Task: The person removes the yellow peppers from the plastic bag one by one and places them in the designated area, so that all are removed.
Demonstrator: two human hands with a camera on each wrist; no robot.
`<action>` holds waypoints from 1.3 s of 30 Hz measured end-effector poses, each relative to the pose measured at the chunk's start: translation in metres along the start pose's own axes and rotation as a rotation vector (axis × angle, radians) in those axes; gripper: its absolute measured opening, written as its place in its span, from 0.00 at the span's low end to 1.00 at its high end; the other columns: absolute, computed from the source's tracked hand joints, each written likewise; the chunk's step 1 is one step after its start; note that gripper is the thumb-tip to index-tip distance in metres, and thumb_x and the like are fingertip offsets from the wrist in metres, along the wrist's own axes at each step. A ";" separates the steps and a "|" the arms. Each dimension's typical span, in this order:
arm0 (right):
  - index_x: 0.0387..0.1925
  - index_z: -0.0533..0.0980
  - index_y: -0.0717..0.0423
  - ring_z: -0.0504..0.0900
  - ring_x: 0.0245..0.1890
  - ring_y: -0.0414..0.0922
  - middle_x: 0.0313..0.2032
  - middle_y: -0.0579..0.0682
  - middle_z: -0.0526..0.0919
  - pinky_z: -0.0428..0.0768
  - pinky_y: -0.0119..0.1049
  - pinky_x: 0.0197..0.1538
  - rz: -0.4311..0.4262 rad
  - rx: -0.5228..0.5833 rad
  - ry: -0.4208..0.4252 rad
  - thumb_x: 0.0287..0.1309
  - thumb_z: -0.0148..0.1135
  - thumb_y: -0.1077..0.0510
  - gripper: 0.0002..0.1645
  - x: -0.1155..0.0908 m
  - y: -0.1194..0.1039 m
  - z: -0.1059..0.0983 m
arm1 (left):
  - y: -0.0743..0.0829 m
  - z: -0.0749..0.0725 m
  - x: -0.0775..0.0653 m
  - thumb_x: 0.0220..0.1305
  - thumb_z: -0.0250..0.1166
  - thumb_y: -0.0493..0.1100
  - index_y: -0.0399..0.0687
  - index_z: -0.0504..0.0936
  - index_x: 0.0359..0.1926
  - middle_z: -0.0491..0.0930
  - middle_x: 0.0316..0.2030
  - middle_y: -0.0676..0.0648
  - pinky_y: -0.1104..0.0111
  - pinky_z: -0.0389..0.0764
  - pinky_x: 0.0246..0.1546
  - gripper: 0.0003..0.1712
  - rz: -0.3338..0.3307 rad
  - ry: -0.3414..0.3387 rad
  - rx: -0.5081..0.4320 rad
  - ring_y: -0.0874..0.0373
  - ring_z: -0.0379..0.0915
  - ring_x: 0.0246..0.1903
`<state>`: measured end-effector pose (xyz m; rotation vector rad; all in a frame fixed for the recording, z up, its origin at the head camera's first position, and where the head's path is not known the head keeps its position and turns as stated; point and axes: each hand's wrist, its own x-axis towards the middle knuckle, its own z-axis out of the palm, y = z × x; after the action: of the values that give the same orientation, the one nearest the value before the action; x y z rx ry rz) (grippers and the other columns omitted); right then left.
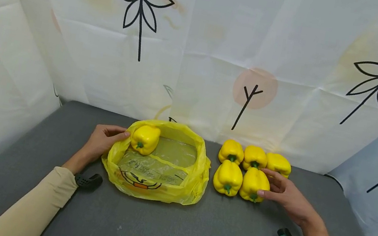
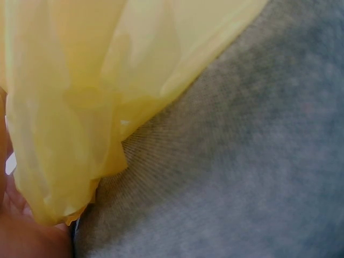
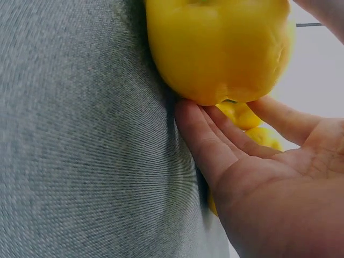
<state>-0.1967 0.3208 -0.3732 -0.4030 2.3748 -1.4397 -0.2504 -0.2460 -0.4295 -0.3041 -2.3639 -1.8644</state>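
Observation:
A yellow plastic bag (image 1: 160,193) stands on the table with its mouth spread wide. One yellow bell pepper (image 1: 145,140) lies inside it, at the back left. My left hand (image 1: 105,140) pinches the bag's left rim between thumb and fingers; in the left wrist view the yellow film (image 2: 70,123) hides most of that hand. To the right of the bag, my right hand (image 1: 284,192) has thumb and fingers on the right side of the front-right bell pepper (image 1: 254,183). The right wrist view shows fingertips touching this pepper (image 3: 220,51), which rests on the table.
Several more yellow bell peppers (image 1: 228,177) sit close together in two rows right of the bag, one of them (image 1: 278,164) lying on its side at the back. The grey table (image 1: 168,232) ends at a patterned white curtain (image 1: 208,96) behind them.

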 end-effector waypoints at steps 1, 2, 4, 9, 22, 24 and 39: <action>0.79 0.47 0.66 0.53 0.72 0.74 0.75 0.73 0.50 0.71 0.63 0.63 0.003 0.004 0.000 0.70 0.63 0.58 0.48 0.000 0.000 0.000 | 0.000 0.000 0.000 0.72 0.66 0.45 0.28 0.82 0.57 0.86 0.41 0.60 0.71 0.85 0.41 0.24 0.002 -0.001 0.002 0.64 0.83 0.40; 0.79 0.46 0.66 0.54 0.72 0.73 0.74 0.73 0.51 0.71 0.62 0.63 0.005 0.009 0.001 0.70 0.63 0.58 0.49 0.001 0.000 0.000 | 0.000 0.000 0.000 0.72 0.66 0.45 0.28 0.82 0.57 0.85 0.41 0.60 0.71 0.85 0.41 0.24 0.005 0.000 0.003 0.64 0.83 0.40; 0.79 0.46 0.65 0.55 0.71 0.73 0.74 0.73 0.52 0.72 0.61 0.63 0.008 0.016 0.003 0.70 0.63 0.58 0.49 0.001 0.000 0.001 | 0.000 -0.001 0.000 0.72 0.66 0.45 0.27 0.81 0.57 0.85 0.41 0.61 0.71 0.85 0.41 0.24 0.008 -0.001 0.005 0.64 0.82 0.40; 0.79 0.46 0.64 0.53 0.72 0.74 0.75 0.73 0.50 0.70 0.65 0.64 0.005 0.015 0.004 0.70 0.63 0.58 0.48 0.001 0.002 0.002 | 0.000 -0.001 -0.001 0.72 0.66 0.44 0.28 0.81 0.57 0.85 0.41 0.60 0.71 0.85 0.41 0.23 0.017 -0.003 0.012 0.64 0.82 0.40; 0.80 0.47 0.63 0.52 0.72 0.74 0.75 0.72 0.50 0.68 0.67 0.64 -0.011 -0.005 0.008 0.72 0.61 0.57 0.47 0.001 0.004 0.002 | 0.002 0.000 -0.001 0.72 0.65 0.42 0.26 0.81 0.56 0.86 0.41 0.60 0.71 0.85 0.41 0.22 0.032 -0.001 0.000 0.65 0.83 0.40; 0.80 0.47 0.64 0.52 0.72 0.74 0.75 0.72 0.50 0.68 0.67 0.64 -0.009 -0.005 0.008 0.72 0.61 0.57 0.47 0.001 0.004 0.002 | 0.002 0.000 -0.001 0.72 0.65 0.42 0.26 0.81 0.56 0.86 0.41 0.58 0.71 0.85 0.41 0.22 0.032 0.001 -0.003 0.65 0.83 0.40; 0.79 0.48 0.65 0.61 0.69 0.72 0.74 0.72 0.53 0.77 0.51 0.60 -0.003 -0.002 0.015 0.71 0.62 0.57 0.46 -0.001 -0.002 0.000 | 0.002 0.000 -0.001 0.72 0.66 0.42 0.26 0.82 0.56 0.86 0.41 0.59 0.71 0.85 0.41 0.22 0.030 0.006 0.004 0.65 0.83 0.40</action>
<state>-0.1960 0.3202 -0.3718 -0.3982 2.3886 -1.4463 -0.2491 -0.2453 -0.4280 -0.3312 -2.3454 -1.8447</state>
